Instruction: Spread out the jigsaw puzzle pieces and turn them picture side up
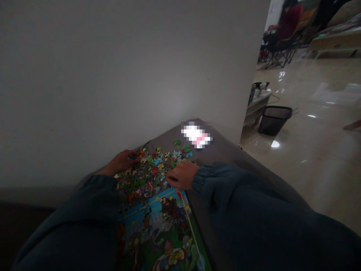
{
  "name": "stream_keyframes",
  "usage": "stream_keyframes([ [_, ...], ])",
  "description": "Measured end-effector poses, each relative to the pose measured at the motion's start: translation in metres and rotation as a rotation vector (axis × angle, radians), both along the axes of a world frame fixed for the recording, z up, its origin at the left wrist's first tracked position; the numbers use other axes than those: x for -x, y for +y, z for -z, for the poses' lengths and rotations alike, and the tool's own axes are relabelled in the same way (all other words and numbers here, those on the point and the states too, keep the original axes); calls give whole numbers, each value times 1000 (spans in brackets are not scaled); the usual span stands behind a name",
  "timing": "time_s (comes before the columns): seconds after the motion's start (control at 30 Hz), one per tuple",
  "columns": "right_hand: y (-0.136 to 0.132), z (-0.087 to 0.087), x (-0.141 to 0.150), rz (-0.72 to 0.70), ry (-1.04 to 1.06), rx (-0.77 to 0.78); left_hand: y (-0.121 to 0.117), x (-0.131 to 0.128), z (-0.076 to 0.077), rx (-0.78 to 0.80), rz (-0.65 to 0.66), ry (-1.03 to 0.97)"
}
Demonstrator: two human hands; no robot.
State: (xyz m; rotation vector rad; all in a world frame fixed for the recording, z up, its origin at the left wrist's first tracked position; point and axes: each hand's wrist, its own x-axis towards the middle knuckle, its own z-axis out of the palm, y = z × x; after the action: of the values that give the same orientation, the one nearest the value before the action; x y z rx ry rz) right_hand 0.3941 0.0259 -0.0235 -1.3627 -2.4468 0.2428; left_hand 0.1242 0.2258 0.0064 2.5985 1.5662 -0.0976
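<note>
A loose heap of small multicoloured jigsaw pieces (150, 171) lies on a grey tabletop (222, 158). My left hand (121, 162) reaches in from the left, its fingertips at the heap's edge next to a bluish piece (132, 157). Whether it holds that piece is too dark to tell. My right hand (182, 175) rests on the heap's right side with curled fingers, and anything under them is hidden. Below the heap, nearest me, lies a colourful cartoon jigsaw picture (160, 229) on a board or box lid. Dark teal sleeves cover both my forearms.
A pale wall (113, 82) rises along the table's far side. A pixelated white object (196, 134) lies at the table's far corner. Beyond, on a glossy floor (310, 158), stand a black mesh bin (275, 120) and a low shelf (256, 107). A person (286, 26) sits far off in a folding chair.
</note>
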Motion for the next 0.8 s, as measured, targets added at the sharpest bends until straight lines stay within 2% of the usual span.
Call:
stream_keyframes([
  [0.13,-1,-2,0,1,-3,9,5,8,-15,34,-48,1],
  [0.3,-1,-3,-1,-4,-9,4,-2,12,-29,-92,-113,35],
  [0.57,-1,-4,0,-2,-19,21,-26,-28,-13,-1,209,93],
  [0.8,0,-3,-1,-8,-4,20,-24,-36,-8,4,261,214],
])
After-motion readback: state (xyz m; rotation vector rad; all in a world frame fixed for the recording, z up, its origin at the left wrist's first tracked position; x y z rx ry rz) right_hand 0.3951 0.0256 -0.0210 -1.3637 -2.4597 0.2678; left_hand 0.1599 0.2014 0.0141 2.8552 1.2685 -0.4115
